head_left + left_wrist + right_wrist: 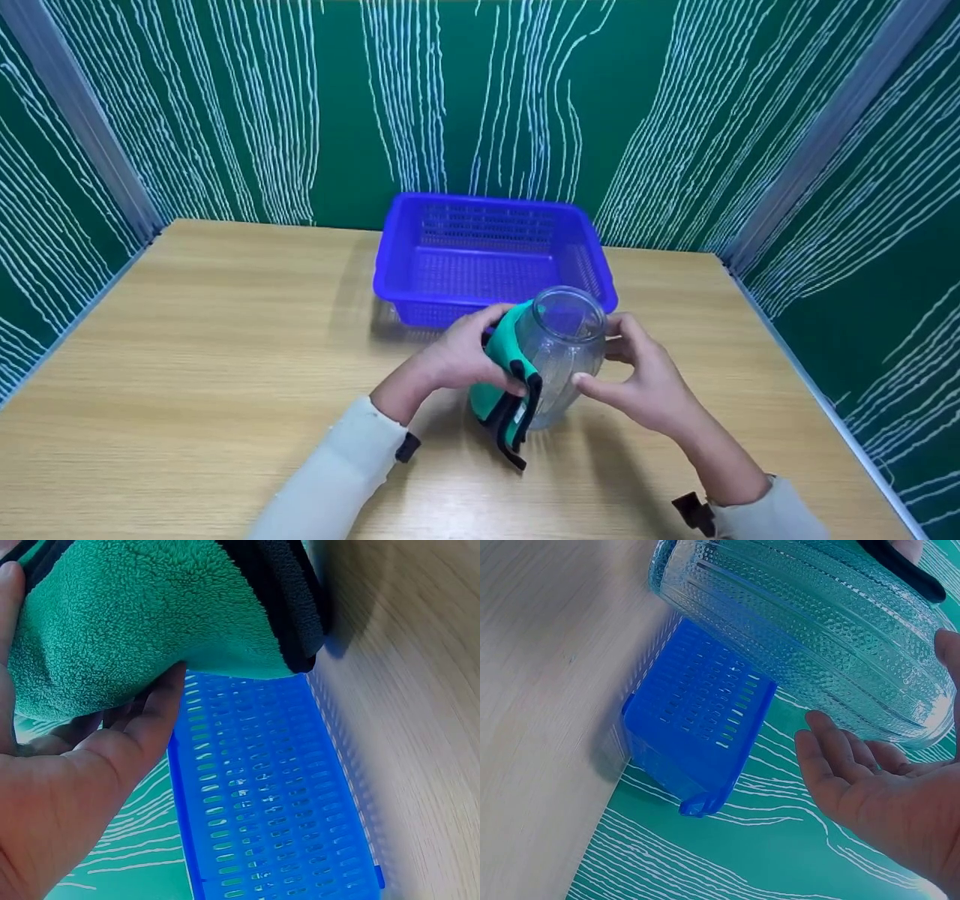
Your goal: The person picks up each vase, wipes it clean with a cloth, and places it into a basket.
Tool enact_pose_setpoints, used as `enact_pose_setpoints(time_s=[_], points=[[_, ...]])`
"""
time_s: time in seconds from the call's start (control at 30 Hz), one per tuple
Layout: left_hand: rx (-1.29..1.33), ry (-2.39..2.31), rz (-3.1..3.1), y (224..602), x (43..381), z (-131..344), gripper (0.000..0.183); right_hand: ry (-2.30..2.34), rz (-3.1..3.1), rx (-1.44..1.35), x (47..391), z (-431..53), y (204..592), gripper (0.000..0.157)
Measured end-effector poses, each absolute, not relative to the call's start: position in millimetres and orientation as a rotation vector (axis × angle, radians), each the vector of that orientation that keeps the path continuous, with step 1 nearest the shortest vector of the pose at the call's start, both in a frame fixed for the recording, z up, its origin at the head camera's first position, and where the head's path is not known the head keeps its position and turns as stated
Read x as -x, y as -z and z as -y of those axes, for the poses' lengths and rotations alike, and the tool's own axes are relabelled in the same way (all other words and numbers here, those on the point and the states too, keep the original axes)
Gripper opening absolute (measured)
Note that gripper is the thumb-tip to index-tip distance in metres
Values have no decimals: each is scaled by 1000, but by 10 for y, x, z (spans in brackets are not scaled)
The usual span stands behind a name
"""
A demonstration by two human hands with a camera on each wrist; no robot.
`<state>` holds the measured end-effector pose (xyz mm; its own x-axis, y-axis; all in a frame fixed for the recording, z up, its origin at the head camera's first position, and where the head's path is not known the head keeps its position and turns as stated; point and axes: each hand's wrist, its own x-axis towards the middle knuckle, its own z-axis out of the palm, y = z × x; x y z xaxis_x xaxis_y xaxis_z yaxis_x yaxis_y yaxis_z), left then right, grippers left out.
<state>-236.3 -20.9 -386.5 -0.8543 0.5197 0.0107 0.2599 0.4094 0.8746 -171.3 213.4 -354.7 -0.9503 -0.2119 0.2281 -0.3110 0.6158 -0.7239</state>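
Observation:
A clear ribbed glass jar stands over the wooden table in front of the basket, its round mouth facing up. Wrapped against its left side is a green cloth with black edging, folded over with its lower corner hanging toward the table. My left hand grips this cloth, thumb in front and fingers behind, pressing it to the glass. From the right, my right hand holds the jar between thumb and fingers. In the right wrist view the jar's textured side shows, with the fingertips right at its edge.
A blue plastic basket with slotted walls sits just behind the jar. The wooden table extends to both sides. Green panels with white wavy lines enclose the table at the back and sides, with metal posts at the corners.

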Motion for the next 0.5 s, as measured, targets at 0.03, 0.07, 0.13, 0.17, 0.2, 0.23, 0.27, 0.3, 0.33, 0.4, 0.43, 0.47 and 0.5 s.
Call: enact_pose_setpoints(time_s=[0.03, 0.07, 0.13, 0.17, 0.2, 0.23, 0.27, 0.3, 0.33, 0.4, 0.43, 0.47, 0.5], points=[[-678, -1407, -2413, 3869, 2365, 209, 92, -1253, 2714, -440, 1693, -2115, 3515, 57], [-674, -1392, -2421, 3872, 2367, 208, 91, -1253, 2714, -438, 1674, -2096, 3485, 57], [-670, -1360, -2435, 3885, 2370, 202, 91, -1255, 2709, -437, 1642, -2065, 3434, 56], [-670, -1339, -2447, 3897, 2373, 197, 90, -1256, 2709, -432, 1638, -2059, 3423, 56], [-672, -1315, -2462, 3910, 2376, 191, 90, -1255, 2710, -429, 1633, -2053, 3416, 55], [-673, -1288, -2480, 3926, 2378, 185, 90, -1256, 2707, -430, 1628, -2049, 3412, 55], [-676, -1267, -2494, 3945, 2382, 178, 89, -1256, 2701, -434, 1627, -2048, 3412, 55], [-680, -1245, -2508, 3965, 2386, 172, 89, -1257, 2696, -438, 1627, -2047, 3415, 55], [-686, -1227, -2520, 3986, 2390, 167, 88, -1257, 2690, -443, 1627, -2048, 3419, 54], [-692, -1208, -2523, 4028, 2400, 161, 86, -1260, 2680, -452, 1627, -2049, 3426, 54], [-691, -1206, -2517, 4047, 2403, 160, 85, -1262, 2675, -457, 1628, -2049, 3428, 54], [-692, -1206, -2511, 4065, 2408, 159, 84, -1260, 2673, -460, 1627, -2049, 3430, 54], [-689, -1202, -2505, 4080, 2411, 159, 83, -1260, 2674, -459, 1625, -2048, 3429, 54]])
